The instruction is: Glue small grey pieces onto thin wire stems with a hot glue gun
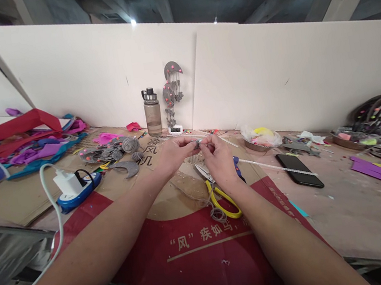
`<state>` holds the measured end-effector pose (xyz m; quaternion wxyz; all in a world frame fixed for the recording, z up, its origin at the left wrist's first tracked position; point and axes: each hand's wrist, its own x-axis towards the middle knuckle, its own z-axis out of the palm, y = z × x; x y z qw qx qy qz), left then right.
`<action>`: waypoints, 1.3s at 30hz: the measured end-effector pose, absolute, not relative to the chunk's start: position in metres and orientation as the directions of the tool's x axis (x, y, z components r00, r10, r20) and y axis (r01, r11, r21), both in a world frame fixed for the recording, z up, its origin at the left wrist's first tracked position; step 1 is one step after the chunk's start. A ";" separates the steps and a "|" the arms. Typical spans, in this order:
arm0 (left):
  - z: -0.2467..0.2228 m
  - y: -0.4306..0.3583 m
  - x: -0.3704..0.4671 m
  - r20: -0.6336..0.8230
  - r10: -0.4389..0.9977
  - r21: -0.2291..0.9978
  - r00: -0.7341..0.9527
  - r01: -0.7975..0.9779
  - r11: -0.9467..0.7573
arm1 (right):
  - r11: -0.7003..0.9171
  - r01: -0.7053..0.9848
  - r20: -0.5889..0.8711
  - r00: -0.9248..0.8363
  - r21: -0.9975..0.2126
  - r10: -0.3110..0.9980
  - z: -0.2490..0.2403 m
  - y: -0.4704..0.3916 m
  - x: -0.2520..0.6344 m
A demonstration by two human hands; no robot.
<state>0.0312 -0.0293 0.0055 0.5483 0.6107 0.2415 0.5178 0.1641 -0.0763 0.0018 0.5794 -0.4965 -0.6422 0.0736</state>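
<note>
Over the cardboard sheet [208,255], my left hand [178,153] and my right hand [219,159] meet with fingertips pinched on a small grey piece [198,144]. The fingers cover most of it, so its exact kind is unclear. Just below my right hand lie scissors with yellow handles [227,206], blades pointing away. A loose tangle of grey yarn [218,214] rests beside them. Part of a blue-handled tool [238,167] shows past my right wrist. A grey crescent of felt [128,168] lies left of my hands.
A blue power strip [80,192] with a white charger stands at left, near heaped coloured fabric [19,136]. Behind are a water bottle [153,114] and a hanging moon ornament [172,70]. A clear stick [262,164] reaches over a black phone [299,171] at right.
</note>
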 end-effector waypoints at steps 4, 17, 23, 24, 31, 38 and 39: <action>0.003 -0.025 0.031 0.362 0.823 0.909 0.437 -0.361 -0.208 | 0.473 0.514 0.635 0.198 -0.716 0.747 0.005 -0.078 0.165; 0.013 -0.035 0.031 0.321 0.849 0.908 0.419 -0.392 -0.150 | 0.447 0.558 0.612 0.146 -0.700 0.777 0.011 -0.084 0.165; 0.011 -0.035 0.032 0.330 0.859 0.916 0.392 -0.352 -0.192 | 0.394 0.601 0.582 0.150 -0.696 0.799 0.011 -0.086 0.166; 0.011 -0.036 0.032 0.332 0.863 0.917 0.382 -0.345 -0.200 | 0.389 0.606 0.579 0.149 -0.694 0.802 0.011 -0.085 0.166; 0.011 -0.037 0.034 0.337 0.882 0.924 0.330 -0.293 -0.244 | 0.362 0.640 0.572 0.150 -0.678 0.806 0.010 -0.084 0.166; 0.009 -0.036 0.034 0.347 0.872 0.925 0.346 -0.282 -0.256 | 0.354 0.636 0.564 0.155 -0.685 0.811 0.010 -0.084 0.165; 0.008 -0.036 0.034 0.348 0.871 0.923 0.347 -0.288 -0.255 | 0.354 0.635 0.563 0.156 -0.687 0.812 0.010 -0.084 0.165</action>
